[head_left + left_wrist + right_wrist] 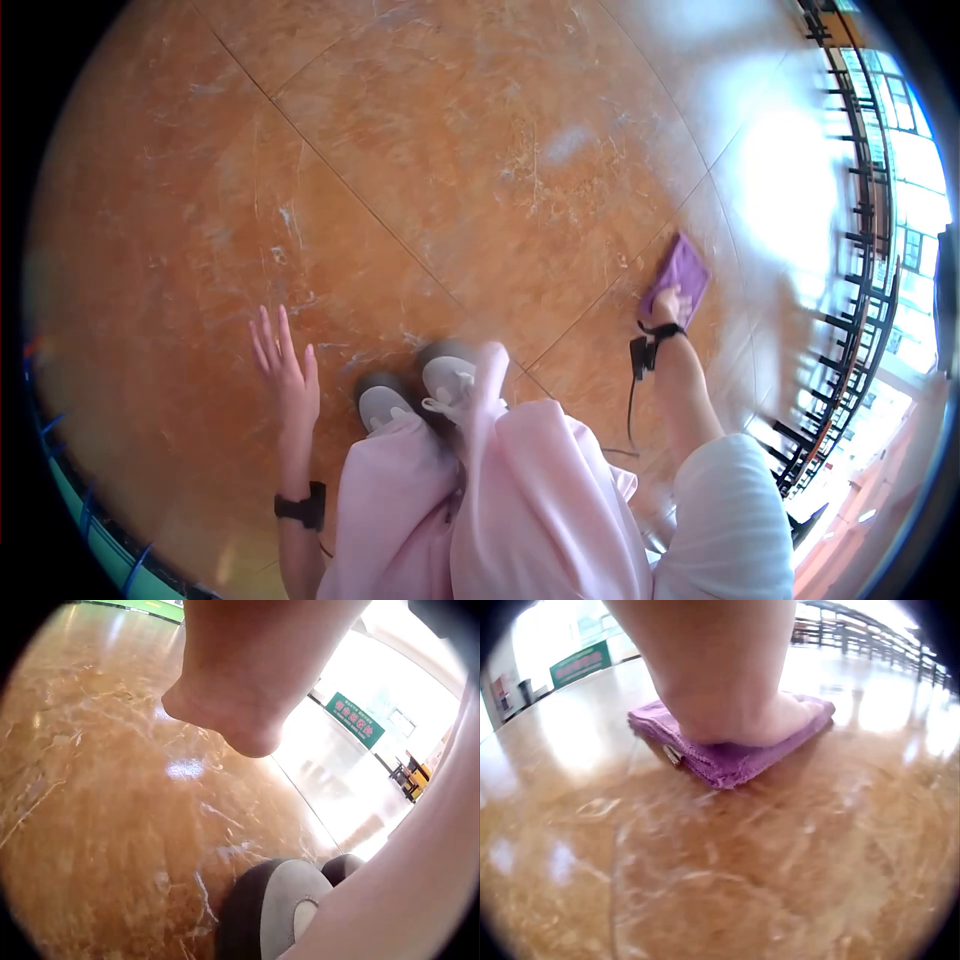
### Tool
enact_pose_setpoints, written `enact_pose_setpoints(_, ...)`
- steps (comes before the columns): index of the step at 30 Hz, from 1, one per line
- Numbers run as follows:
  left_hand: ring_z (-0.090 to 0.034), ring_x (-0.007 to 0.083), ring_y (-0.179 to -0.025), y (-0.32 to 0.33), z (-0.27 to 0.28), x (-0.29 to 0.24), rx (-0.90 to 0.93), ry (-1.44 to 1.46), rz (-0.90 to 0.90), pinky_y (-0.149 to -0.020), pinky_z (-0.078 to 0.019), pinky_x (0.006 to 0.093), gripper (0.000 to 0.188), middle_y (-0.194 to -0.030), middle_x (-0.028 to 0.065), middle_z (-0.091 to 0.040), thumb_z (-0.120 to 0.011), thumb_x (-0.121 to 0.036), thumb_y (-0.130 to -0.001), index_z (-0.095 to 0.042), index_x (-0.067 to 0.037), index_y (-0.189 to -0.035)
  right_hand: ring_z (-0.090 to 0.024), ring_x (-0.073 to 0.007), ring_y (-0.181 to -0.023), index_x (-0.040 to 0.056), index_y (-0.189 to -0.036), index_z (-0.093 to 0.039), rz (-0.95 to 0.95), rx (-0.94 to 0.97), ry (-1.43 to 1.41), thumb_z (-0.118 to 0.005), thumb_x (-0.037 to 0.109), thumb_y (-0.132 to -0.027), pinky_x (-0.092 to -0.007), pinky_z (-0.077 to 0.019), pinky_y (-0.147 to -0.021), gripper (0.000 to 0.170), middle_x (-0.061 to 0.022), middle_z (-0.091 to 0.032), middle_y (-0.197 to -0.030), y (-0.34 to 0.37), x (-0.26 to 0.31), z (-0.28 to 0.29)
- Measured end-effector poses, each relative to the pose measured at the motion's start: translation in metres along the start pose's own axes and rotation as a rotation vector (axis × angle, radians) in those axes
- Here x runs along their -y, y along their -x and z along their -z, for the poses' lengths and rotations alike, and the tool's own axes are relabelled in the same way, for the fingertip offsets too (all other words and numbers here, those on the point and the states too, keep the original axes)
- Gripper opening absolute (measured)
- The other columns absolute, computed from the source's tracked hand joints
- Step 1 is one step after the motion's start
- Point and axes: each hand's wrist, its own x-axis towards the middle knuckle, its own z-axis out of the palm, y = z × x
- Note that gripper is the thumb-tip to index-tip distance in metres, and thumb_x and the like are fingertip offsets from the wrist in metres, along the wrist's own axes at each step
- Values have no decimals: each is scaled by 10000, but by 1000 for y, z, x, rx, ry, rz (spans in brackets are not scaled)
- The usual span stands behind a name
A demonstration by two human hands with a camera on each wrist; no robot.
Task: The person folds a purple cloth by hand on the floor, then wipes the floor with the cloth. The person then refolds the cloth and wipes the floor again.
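My right hand (672, 302) presses on a folded purple cloth (686, 268) that lies on the brown marbled floor (380, 150). In the right wrist view the heel of that hand bears on the cloth (731, 765), whose near corner points at the camera; most of the fingers are hidden behind the hand. Off to the left, my left hand (288, 375) is over the floor with its fingers straight and spread, holding nothing. The left wrist view shows its underside (232, 712), fingers out of sight.
Grey shoes (448, 378) and pink-clad knees (540, 470) are between the hands. A cable (632, 420) hangs from the right wrist strap. Dark furniture (865, 200) lines the far right. A green sign (355, 720) stands in the background.
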Motion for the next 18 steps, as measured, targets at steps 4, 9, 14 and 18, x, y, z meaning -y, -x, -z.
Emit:
enact_pose_setpoints(4,-134,395,-1396,8,7,-7,98,23,58,-1111,-194,508,615,-1521,163,-172,-515,-132,-894,-264,-112,-1455,-81,-370,-1415,128,-1492,-29,-323,-34,-159,-288,529,-913,-549,-147,-1119,751,-130,8,-1556,0,-7,-5)
enact_pose_setpoints(9,-101,361,-1411,9,13,-10,227,48,183,-1125,-146,485,596,-1538,143,-135,-462,-149,-921,-230,-115,-1468,-62,-451,-1394,104,-1486,-40,-267,-11,-114,-261,496,-927,-621,-105,-1087,718,-151,-7,-1552,13,78,9)
enact_pose_setpoints(14,-125,371,-1405,-6,26,3,219,-11,122,-1115,-183,491,594,-1521,160,-176,-491,-121,-896,-276,-95,-1448,-155,-509,-1320,139,-1391,-307,226,-235,-68,-264,491,-913,-723,-86,-988,595,-114,-185,-1516,41,226,-15)
enact_pose_setpoints(18,-135,373,-1402,-14,34,1,219,-12,134,-1114,-185,489,585,-1518,165,-181,-479,-120,-906,-267,-86,-1450,-6,-489,-1384,146,-1488,-127,715,-42,-167,-303,398,-914,-649,26,-1066,651,-141,-87,-1551,175,329,-5)
